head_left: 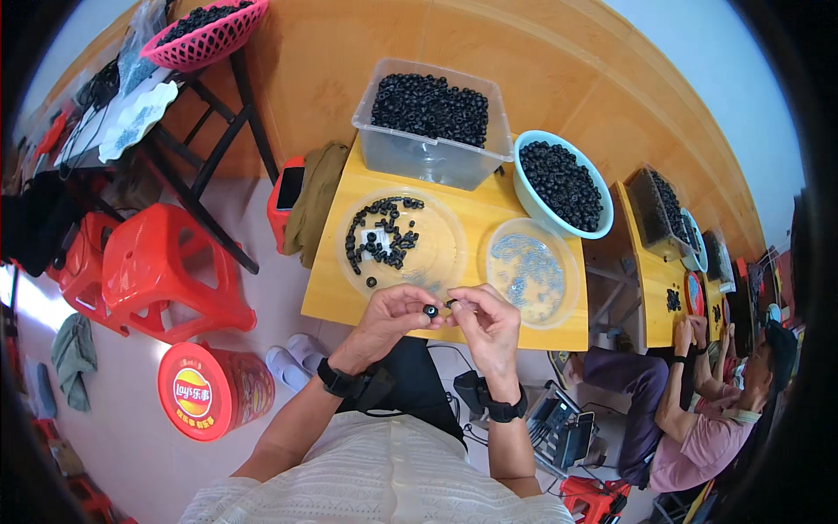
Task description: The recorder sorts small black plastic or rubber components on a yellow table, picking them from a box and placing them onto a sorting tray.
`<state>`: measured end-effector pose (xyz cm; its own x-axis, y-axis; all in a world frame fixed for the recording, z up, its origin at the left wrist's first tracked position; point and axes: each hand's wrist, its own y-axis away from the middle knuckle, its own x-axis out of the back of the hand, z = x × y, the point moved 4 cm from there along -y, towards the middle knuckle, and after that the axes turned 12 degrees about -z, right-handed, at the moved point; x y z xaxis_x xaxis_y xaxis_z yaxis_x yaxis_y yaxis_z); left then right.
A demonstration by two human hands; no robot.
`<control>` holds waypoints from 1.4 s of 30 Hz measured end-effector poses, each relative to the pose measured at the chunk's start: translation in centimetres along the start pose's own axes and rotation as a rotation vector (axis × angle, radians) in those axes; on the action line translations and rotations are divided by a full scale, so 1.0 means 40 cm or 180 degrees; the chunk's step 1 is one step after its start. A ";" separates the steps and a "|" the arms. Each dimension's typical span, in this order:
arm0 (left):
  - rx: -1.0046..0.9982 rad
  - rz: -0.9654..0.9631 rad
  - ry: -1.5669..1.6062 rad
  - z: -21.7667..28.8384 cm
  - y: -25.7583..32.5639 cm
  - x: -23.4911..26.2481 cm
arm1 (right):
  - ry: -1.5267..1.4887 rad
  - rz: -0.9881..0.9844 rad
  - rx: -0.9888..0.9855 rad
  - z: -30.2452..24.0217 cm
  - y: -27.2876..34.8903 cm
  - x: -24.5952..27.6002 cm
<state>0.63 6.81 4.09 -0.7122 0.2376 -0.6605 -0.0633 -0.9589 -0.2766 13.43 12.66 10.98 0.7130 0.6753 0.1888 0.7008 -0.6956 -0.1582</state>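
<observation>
At our table [326, 297] we count our two hands [487, 339], one clear bin [419, 159], one blue bowl [534, 208], two round trays [443, 237]; elsewhere, one pink basket [212, 42], one red tub [229, 393], two slippers [286, 368].

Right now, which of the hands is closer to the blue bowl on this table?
Right. The right hand is in front of the blue bowl and to its left; the left hand is farther left, past the right hand.

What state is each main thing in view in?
Left hand, pinching a black part
Right hand, pinched, hold unclear
Clear bin, well filled
Blue bowl, heaped
Left tray, partly covered
Right tray, scattered with small pieces
Red-lidded tub, closed
Red stool by the tub, upright
Pink basket, filled
</observation>
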 end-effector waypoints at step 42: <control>-0.0009 0.0380 -0.0678 0.010 0.027 0.046 | 0.2034 -0.0131 0.0686 -0.056 -0.005 -0.084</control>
<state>-1.04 6.13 2.86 -0.8460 0.0843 -0.5265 0.0318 -0.9777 -0.2076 10.85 9.99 12.54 0.5775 0.3763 0.7245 0.7635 -0.5633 -0.3160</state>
